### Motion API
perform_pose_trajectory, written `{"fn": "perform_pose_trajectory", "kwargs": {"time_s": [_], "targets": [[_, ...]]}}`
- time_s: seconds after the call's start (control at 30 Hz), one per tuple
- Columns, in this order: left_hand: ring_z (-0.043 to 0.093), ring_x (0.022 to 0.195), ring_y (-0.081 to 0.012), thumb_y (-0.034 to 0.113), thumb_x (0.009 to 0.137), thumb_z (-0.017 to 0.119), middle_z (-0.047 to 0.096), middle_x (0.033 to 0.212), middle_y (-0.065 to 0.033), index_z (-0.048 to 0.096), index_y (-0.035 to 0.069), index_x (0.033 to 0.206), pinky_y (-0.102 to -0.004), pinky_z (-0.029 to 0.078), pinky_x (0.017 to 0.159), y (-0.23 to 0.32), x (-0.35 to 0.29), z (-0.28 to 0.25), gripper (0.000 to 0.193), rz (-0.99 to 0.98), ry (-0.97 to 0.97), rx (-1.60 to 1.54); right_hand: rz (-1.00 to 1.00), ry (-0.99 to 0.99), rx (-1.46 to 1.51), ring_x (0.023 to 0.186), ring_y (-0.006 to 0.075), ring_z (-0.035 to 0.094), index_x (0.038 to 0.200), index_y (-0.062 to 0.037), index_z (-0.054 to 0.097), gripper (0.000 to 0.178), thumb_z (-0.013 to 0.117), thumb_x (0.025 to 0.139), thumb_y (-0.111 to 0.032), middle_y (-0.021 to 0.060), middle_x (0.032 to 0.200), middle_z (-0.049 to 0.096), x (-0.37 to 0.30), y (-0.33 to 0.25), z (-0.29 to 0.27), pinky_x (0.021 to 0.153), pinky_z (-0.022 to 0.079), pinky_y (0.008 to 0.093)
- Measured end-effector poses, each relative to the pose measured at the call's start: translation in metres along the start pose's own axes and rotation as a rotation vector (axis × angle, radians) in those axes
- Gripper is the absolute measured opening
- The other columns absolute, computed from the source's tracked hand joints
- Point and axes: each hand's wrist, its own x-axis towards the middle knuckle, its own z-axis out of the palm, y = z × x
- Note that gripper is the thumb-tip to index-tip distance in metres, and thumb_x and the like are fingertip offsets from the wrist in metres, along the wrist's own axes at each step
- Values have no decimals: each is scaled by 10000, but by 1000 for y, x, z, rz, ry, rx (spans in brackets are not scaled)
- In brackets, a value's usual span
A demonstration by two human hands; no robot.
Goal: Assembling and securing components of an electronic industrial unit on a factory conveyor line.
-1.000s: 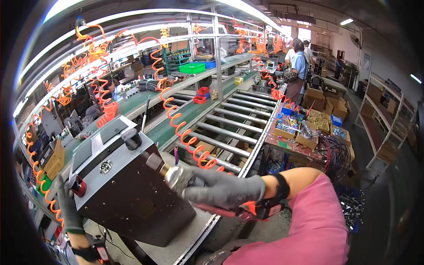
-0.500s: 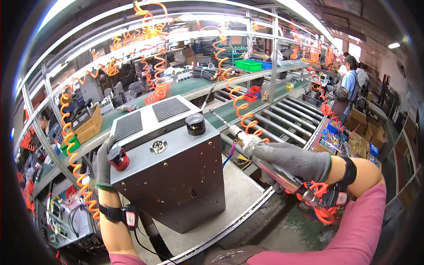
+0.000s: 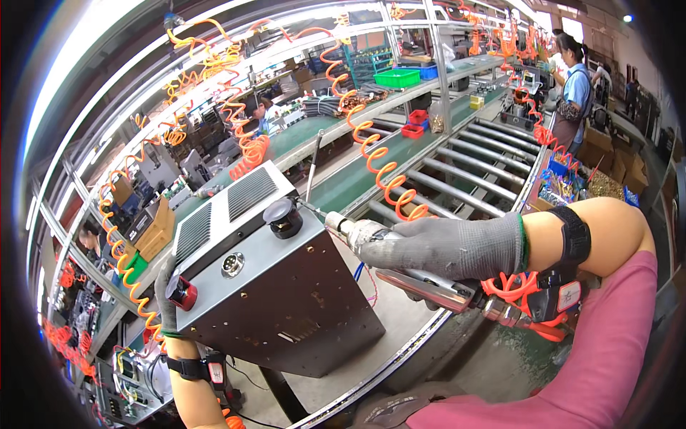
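Observation:
A dark grey metal case (image 3: 286, 314) stands tilted in front of me, with a pale slotted cover (image 3: 232, 200) on its upper side. Its top panel carries a black knob (image 3: 283, 218), a red-and-black knob (image 3: 181, 293) and a round pin socket (image 3: 231, 264). My gloved left hand (image 3: 166, 304) grips the case's left edge, its fingers partly hidden. In my gloved right hand (image 3: 450, 247) is a pneumatic screwdriver (image 3: 429, 286), held nearly level. Its bit points left, to the case's right edge beside the black knob; whether the tip touches a screw is too small to tell.
Orange coiled air hoses (image 3: 375, 164) hang around the bench. A roller conveyor (image 3: 464, 168) runs away to the right, beside a green belt (image 3: 343, 189). Green (image 3: 397, 77) and red bins (image 3: 414, 125) stand farther back. A person (image 3: 575, 89) stands at the far right.
The screwdriver has moved left, bringing its bit in to the case's edge. The case leans more to the left, my left hand still on it. The whole view has turned slightly.

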Motion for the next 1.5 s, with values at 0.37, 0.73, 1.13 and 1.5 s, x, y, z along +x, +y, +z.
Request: {"fn": "perform_pose_trajectory", "kwargs": {"time_s": [0.37,0.73,1.13,1.5], "targets": [[623,1066,-185,131,978,440,656,1204,-109,590,-32,1284,-309,471,965,11,-6,0,378,-40,35,-63,130,-122,552,454,130,567,949,-76,510,500,590,903,-567,55,645,554,5,-2,12,346,437,260],[600,823,-82,277,984,584,657,931,-7,669,-2,1111,-238,491,755,32,-7,26,318,-77,41,-134,152,6,457,490,143,576,925,-79,544,379,676,891,-432,57,670,584,1,-30,44,433,485,280],[619,1035,-161,96,953,515,657,1167,-86,618,1,1256,-298,483,926,25,-3,21,333,-67,-49,-40,156,63,345,451,134,582,937,-36,550,470,695,866,-477,55,653,582,14,-29,44,385,482,265],[662,831,-153,175,978,517,690,910,-94,680,-9,1051,-299,525,789,57,-7,73,257,-179,241,-324,177,12,515,525,118,611,1059,-84,602,272,640,941,-326,32,703,619,20,-32,3,461,529,268]]}}
